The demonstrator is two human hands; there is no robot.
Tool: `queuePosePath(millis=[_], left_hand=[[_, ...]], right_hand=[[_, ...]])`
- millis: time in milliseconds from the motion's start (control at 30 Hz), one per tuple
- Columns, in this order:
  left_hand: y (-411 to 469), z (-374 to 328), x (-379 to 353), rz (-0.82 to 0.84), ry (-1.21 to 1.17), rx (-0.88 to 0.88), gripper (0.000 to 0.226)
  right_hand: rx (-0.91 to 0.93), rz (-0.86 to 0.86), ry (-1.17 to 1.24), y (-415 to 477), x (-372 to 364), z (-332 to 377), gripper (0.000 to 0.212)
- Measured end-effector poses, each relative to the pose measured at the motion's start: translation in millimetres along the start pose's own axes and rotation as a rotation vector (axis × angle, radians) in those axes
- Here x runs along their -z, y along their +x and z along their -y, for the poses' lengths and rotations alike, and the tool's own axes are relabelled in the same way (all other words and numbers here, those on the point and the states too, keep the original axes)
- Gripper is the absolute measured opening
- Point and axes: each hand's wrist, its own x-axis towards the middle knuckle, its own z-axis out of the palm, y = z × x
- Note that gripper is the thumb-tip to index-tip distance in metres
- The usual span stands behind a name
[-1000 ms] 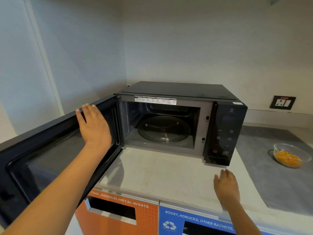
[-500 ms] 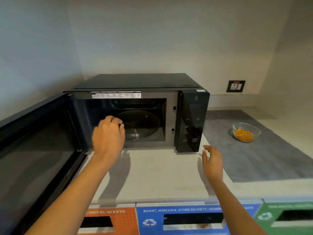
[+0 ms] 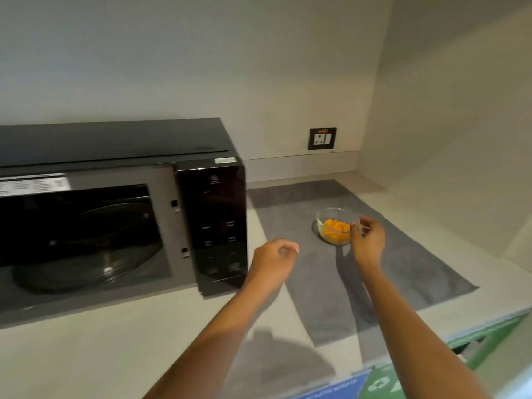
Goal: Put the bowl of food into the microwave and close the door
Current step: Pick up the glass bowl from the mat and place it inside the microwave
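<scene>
Both hands moved rightward, right hand point(image 3: 368, 240) pinching bowl point(image 3: 335, 226) rim, left hand point(image 3: 273, 262) loosely curled nearby

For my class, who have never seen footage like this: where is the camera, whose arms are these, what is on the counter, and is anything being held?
There is no machine here. The camera sits on a person's head and looks forward and down, so the two bare arms reaching in from below are the wearer's own.

On the pale counter stands a black microwave, its cavity open with a glass turntable inside; the door is out of frame. To its right lies a grey mat, and on it a clear glass bowl of orange food pieces.

The right hand has reached the bowl's rim, fingers curled by it; a firm grip is not clear. The left hand hangs loosely curled, empty, short of the bowl.
</scene>
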Motion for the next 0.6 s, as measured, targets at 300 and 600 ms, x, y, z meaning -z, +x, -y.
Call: queuePosePath(millis=[300, 600], left_hand=[[136.0, -4.5, -115.6, -0.049, -0.308, 0.266, 0.039], [198.2, 11.0, -174.3, -0.08, -0.569, 0.319, 0.049]], right_hand=[[-0.242, 0.033, 0.153, 75.4, -11.1, -44.6, 0.032], [-0.38, 0.246, 0.444, 89.0, -28.5, -63.5, 0.023]])
